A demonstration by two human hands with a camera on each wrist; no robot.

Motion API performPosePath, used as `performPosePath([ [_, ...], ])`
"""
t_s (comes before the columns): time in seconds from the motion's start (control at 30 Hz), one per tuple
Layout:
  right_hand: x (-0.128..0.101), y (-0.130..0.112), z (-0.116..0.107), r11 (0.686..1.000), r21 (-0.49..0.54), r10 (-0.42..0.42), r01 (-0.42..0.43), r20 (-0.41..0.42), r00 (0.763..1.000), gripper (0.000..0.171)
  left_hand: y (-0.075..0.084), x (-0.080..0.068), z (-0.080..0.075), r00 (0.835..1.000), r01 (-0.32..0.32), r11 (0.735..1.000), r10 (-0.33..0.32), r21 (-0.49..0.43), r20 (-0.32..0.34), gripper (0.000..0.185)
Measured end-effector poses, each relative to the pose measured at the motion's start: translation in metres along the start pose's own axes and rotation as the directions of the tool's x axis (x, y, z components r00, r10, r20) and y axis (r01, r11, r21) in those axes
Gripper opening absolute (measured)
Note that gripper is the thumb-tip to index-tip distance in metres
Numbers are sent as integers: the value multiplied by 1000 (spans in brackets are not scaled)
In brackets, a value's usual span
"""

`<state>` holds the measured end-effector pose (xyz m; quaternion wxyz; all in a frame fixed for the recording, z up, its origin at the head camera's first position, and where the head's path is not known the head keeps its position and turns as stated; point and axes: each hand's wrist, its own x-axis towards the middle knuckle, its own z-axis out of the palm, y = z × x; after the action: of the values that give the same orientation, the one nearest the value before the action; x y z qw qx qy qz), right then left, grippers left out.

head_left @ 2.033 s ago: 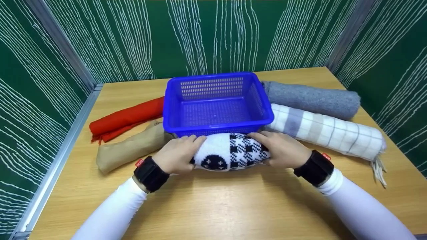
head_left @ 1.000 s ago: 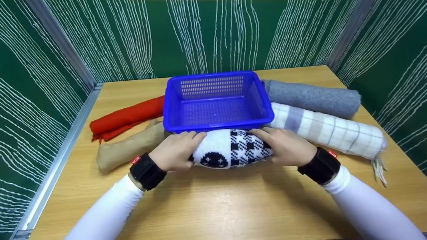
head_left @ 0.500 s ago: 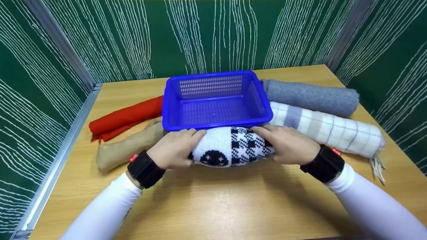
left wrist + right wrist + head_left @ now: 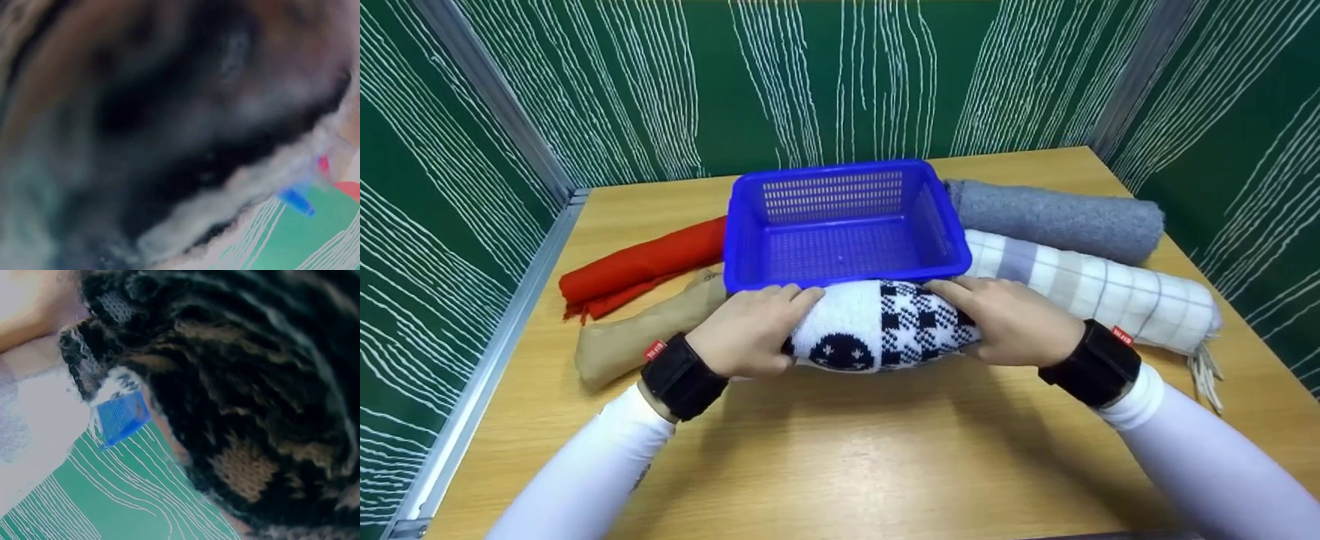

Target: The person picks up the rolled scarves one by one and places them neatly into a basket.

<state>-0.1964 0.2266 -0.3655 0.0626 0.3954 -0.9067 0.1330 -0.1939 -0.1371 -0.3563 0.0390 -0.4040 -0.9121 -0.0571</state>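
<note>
A rolled black-and-white knitted scarf point(image 4: 881, 326) with a check pattern is held just in front of the blue plastic basket point(image 4: 844, 271). My left hand point(image 4: 750, 332) grips its left end and my right hand point(image 4: 1009, 321) grips its right end, fingers curled over the top. The basket holds nothing. The roll rides level with the basket's near rim. In the right wrist view the dark knit point(image 4: 253, 394) fills most of the frame, with a corner of the basket point(image 4: 119, 417) behind. The left wrist view is a blur of the knit point(image 4: 169, 140).
Left of the basket lie a red rolled cloth point(image 4: 641, 264) and a tan one point(image 4: 641, 332). To its right lie a grey roll point(image 4: 1057, 217) and a white-and-grey checked roll point(image 4: 1099, 296) with a fringe. Green patterned walls enclose the wooden table point(image 4: 840, 450).
Both hands have lifted the knitted roll slightly off the table and carried it up toward the basket's near rim. The other rolls have not moved.
</note>
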Motion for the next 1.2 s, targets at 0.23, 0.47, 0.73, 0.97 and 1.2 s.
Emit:
performPosePath([
  [0.23,0,-3,-6,1000,-25,3,-3,6,1000,94,2,-2,-4,1000,0,1000,0,-1,-1,76],
  [0.47,1,-5,-12,1000,-23,-1,1,1,1000,89,4,-4,-12,1000,6,1000,-6,10,0,74],
  [0.73,1,-6,-18,999,-38,-20,20,-9,1000,89,6,-3,-20,1000,-6,1000,6,17,8,74],
  [0.97,0,-8,-24,999,-45,-23,23,0,1000,89,7,-4,-25,1000,-10,1000,10,15,11,76],
  [1.2,1,-11,-31,999,-45,-8,9,16,1000,89,7,-3,-31,999,-1,1000,1,-5,35,81],
])
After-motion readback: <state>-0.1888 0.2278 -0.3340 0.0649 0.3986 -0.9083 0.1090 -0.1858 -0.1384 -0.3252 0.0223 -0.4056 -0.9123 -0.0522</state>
